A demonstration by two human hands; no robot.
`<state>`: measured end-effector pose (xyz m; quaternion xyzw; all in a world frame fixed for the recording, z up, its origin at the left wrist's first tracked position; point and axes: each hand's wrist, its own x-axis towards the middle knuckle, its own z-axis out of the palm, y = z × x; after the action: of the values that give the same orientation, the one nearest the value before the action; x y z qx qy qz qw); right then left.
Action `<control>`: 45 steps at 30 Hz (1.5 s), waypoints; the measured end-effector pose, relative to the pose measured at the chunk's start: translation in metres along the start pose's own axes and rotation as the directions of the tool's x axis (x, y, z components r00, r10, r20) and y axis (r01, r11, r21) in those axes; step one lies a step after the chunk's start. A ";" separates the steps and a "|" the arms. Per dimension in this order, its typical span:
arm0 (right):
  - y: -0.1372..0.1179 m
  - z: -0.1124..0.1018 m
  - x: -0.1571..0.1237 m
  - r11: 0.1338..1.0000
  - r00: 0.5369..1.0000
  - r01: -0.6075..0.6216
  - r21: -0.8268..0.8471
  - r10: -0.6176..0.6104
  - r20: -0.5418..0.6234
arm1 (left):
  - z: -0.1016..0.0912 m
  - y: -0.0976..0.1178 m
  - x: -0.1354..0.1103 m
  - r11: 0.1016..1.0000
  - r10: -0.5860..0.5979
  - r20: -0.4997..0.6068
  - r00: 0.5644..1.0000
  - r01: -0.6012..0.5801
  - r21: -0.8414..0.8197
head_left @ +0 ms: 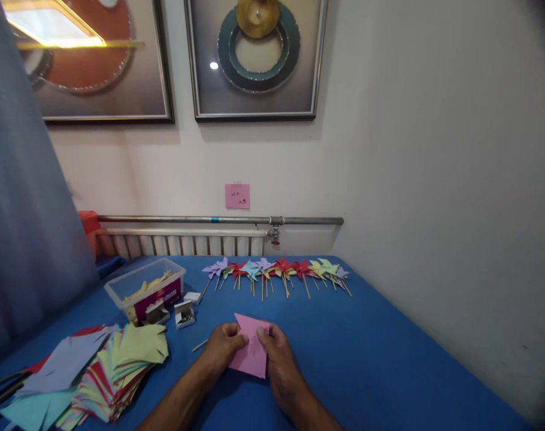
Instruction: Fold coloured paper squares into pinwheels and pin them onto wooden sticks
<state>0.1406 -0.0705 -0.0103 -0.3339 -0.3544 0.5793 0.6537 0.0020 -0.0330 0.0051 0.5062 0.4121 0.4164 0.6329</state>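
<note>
A pink paper square lies on the blue tablecloth in front of me. My left hand pinches its left edge with closed fingers. My right hand pinches the right edge, thumb on top of the sheet. A thin wooden stick lies just left of my left hand.
A row of finished paper pinwheels lines the far edge. A clear plastic box of sticks and small open boxes stand at the left. A fanned pile of coloured paper lies near left. A wall rises at the right.
</note>
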 end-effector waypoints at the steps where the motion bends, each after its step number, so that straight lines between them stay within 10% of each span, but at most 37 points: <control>1: -0.002 0.000 0.000 1.000 1.000 -0.010 0.014 0.010 -0.006 | 0.000 0.000 0.000 1.000 0.001 0.001 1.000 -0.001 -0.008; 17: -0.018 0.006 -0.003 0.972 0.992 -0.101 0.214 0.081 0.098 | 0.000 0.006 -0.002 1.000 0.030 -0.044 0.999 -0.030 0.007; 32: -0.018 0.003 -0.002 0.972 0.967 -0.221 0.082 0.207 0.148 | -0.003 0.005 -0.002 0.979 0.061 -0.061 0.996 -0.048 0.199; 45: -0.006 -0.006 0.006 0.980 0.991 -0.093 -0.174 0.108 0.077 | -0.013 -0.014 0.009 0.942 0.070 -0.012 0.998 -0.062 0.329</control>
<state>0.1489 -0.0657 -0.0080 -0.3809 -0.4130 0.5931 0.5767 -0.0064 -0.0228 -0.0112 0.6133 0.4658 0.3686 0.5206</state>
